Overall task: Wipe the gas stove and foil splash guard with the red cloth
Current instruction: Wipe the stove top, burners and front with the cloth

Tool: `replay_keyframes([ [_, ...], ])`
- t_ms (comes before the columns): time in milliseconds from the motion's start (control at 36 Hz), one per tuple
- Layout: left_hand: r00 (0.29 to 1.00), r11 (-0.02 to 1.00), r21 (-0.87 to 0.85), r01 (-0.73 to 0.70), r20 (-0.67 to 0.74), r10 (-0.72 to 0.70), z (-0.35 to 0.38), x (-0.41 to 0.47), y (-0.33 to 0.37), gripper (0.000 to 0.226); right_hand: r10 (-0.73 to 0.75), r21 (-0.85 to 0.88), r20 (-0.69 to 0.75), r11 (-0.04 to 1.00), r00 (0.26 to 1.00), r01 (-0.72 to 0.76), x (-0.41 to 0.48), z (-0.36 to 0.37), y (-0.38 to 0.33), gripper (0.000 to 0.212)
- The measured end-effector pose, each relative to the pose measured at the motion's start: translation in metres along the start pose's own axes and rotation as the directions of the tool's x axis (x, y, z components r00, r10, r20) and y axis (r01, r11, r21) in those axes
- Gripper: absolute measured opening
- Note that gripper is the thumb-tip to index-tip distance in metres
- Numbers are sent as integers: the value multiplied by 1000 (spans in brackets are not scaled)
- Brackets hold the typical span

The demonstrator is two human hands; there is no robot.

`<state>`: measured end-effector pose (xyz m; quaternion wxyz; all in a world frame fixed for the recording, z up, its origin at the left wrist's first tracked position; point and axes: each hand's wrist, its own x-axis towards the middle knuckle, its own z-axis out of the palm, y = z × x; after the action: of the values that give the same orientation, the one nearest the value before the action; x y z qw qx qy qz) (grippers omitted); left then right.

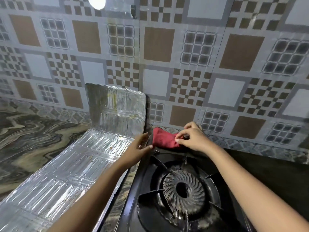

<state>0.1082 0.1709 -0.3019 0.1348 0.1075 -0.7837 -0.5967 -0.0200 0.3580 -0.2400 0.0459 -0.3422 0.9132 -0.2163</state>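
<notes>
The red cloth (164,138) lies bunched at the back left corner of the black gas stove (145,178), close to the wall. My right hand (192,136) pinches its right end with fingers curled onto the fabric. My left hand (139,146) touches the cloth's left end with thumb and fingers, spread around it. The stove's burner (184,190) and its pan supports sit below my hands. The foil splash guard (70,166) lies flat on the counter left of the stove, its far panel standing upright with yellowish stains.
A marble-patterned countertop (28,136) stretches to the left of the foil. The tiled wall (158,64) with brown and grey squares rises right behind the stove. A dark surface (275,173) lies to the stove's right.
</notes>
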Motion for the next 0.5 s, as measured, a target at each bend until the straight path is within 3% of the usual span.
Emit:
replay_keyframes([
  [83, 993, 988, -107, 108, 52, -103, 2, -12, -9, 52, -115, 20, -35, 993, 993, 115, 4, 2, -9, 16],
  [194, 985, 963, -208, 170, 49, -163, 3, -15, -21, 49, -223, 69, 254, 975, 941, 213, 19, 11, -15, 39],
  [278, 985, 953, -249, 173, 29, -172, 6, -15, -19, 48, -219, 29, 393, 974, 893, 226, 28, 21, -18, 46],
  [500, 978, 905, -373, 203, 39, -204, 7, -9, -27, 50, -152, -60, 319, 982, 935, 180, 43, 43, -44, 51],
])
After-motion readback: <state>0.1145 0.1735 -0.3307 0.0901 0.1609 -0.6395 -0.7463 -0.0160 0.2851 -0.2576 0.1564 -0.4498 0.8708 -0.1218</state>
